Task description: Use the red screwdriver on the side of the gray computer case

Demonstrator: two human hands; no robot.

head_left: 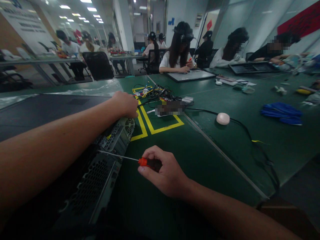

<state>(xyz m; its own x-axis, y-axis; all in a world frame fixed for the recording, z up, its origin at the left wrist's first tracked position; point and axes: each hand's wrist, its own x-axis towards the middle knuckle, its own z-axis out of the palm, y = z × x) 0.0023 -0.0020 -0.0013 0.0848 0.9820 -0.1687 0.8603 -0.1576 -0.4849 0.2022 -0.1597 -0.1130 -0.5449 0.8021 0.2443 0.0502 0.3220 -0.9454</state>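
The left forearm [55,151] is lying across the case [96,181] on the table [225,146], the left hand [126,103] sitting at its far corner, grip unclear; the right hand [171,170], closed round the screwdriver [143,162], is apparently working the case's edge, turning calling for a steady tip.

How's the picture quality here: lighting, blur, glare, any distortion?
Head view: dim, with the case darkest toward the bottom edge; ceiling lights glow white; plastic sheeting catches glare; distant people look soft; outer edges seem stretched; the screwdriver is readable.
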